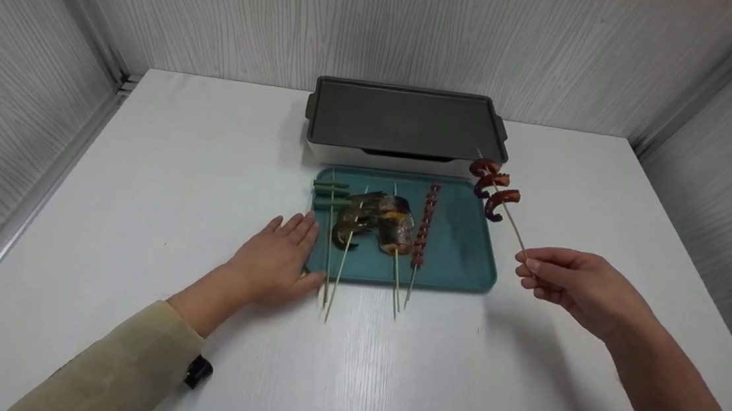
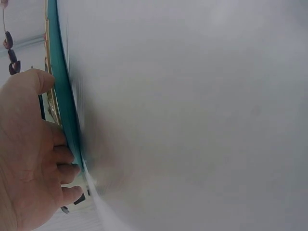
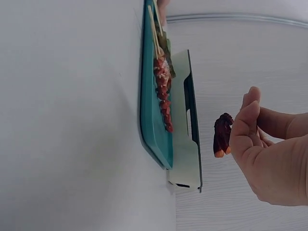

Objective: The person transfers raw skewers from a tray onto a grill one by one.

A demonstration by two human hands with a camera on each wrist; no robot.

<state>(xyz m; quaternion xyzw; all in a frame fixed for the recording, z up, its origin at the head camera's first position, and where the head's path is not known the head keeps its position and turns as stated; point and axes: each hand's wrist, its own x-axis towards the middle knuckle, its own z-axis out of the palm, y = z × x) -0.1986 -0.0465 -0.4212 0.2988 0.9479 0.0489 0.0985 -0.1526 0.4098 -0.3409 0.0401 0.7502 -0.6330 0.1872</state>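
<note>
Head cam: right hand [image 1: 574, 286] pinches tentacle skewer [image 1: 504, 196], probably light, stiff, best held by bare stick [image 1: 515, 230]; left hand [image 1: 278, 259] has fingers extended.

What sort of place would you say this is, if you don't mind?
Probably a staged tabletop booth: wood-grain panels surround a white table holding a griddle and a tray of skewers.

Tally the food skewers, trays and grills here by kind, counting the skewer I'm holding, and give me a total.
Skewers: 5 (green skewer, curled dark skewer, thick brown skewer, thin red skewer, tentacle skewer in your right hand)
Teal tray: 1
Flat-topped grill: 1
Total: 7
</note>
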